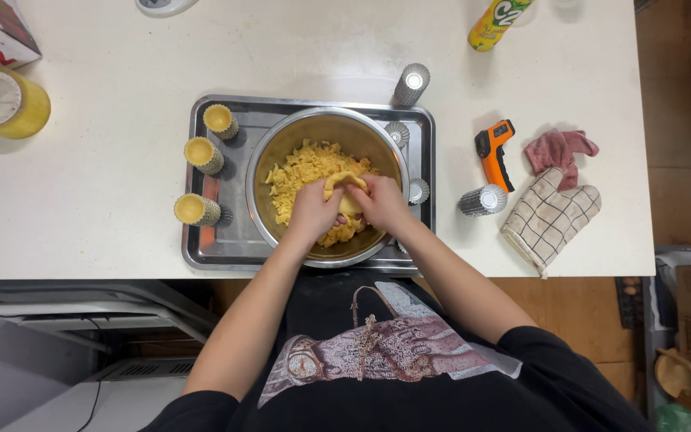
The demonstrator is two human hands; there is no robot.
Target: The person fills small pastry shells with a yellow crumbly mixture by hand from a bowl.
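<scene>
— At the near edge of the white table (pixel 105 200), what have we got in our hands?

— Both are down inside the steel mixing bowl (pixel 281 144). Our left hand (pixel 313 210) and right hand (pixel 381 202) are closed from either side around one lump of yellow dough (pixel 345 192), fingers curled over it, thumbs close together. The lump sits between our palms, just above the loose yellow dough pieces (pixel 301 172) that cover the bottom of the bowl.

— And the bowl?

— It stands on a rectangular metal tray (pixel 229 216), filling its right half. On the tray's left side we see three small fluted moulds lined with dough (pixel 201 154), lying in a column, apart from the bowl.

— Anything on the other side?

— Empty fluted metal moulds (pixel 417 190) lie just beside the bowl's right rim, another stack lies on the table right of the tray (pixel 481 200), and one more lies at the tray's far edge (pixel 411 82).

— Further right?

— An orange and black infrared thermometer (pixel 493 152), then a checked oven mitt (pixel 549 220) with a pink cloth (pixel 561 148) touching its far end.

— And farthest from us?

— A yellow jar (pixel 1 104) at the far left, and a yellow and green bottle (pixel 493 22) at the far edge on the right.
</scene>
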